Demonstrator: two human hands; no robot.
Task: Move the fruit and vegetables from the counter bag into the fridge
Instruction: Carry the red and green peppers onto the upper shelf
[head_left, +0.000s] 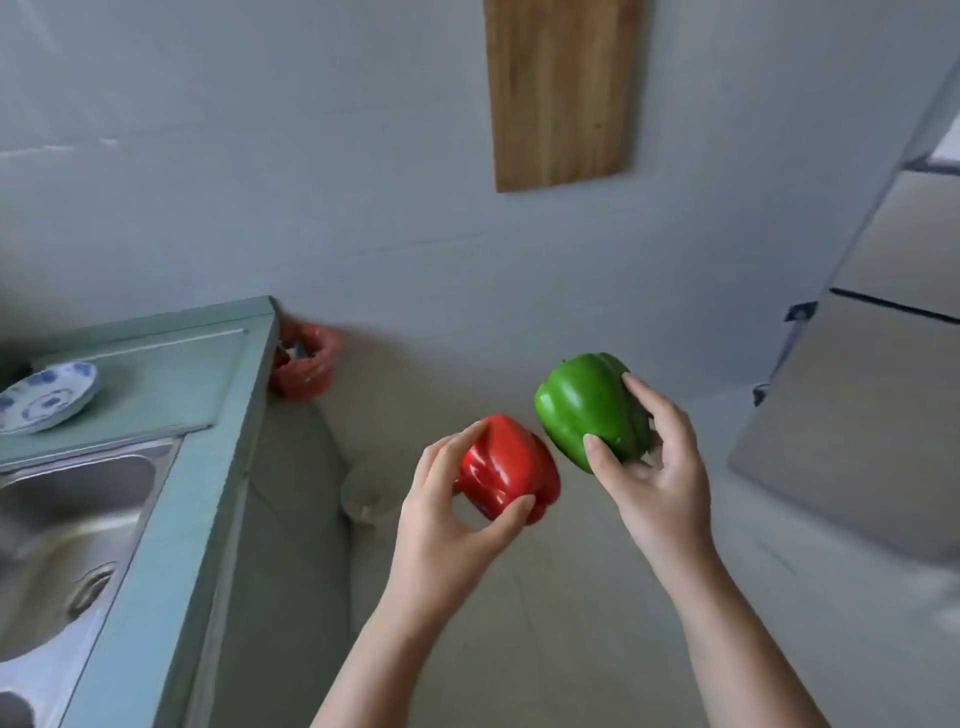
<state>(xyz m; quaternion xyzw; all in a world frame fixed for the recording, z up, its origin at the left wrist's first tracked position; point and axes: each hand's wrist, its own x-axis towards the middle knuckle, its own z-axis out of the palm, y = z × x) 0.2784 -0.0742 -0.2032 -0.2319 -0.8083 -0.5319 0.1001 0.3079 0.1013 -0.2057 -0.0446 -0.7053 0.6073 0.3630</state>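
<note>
Red pepper (506, 467): our left hand (452, 525) curls round it. Green pepper (589, 410): gripped in our right hand (654, 478). Both are held in the air over the grey floor (519, 649), between the teal bench (171, 519) (steel sink (67, 519), blue-patterned plate (47, 397)) and the silver fridge (857, 415). Wooden board (561, 93) on the wall.

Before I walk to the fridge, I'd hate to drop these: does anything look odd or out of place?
Nothing spilled or damaged. One snag: both hands are full, left hand on the red bell pepper, right hand on the green bell pepper, and the fridge doors look shut.
</note>
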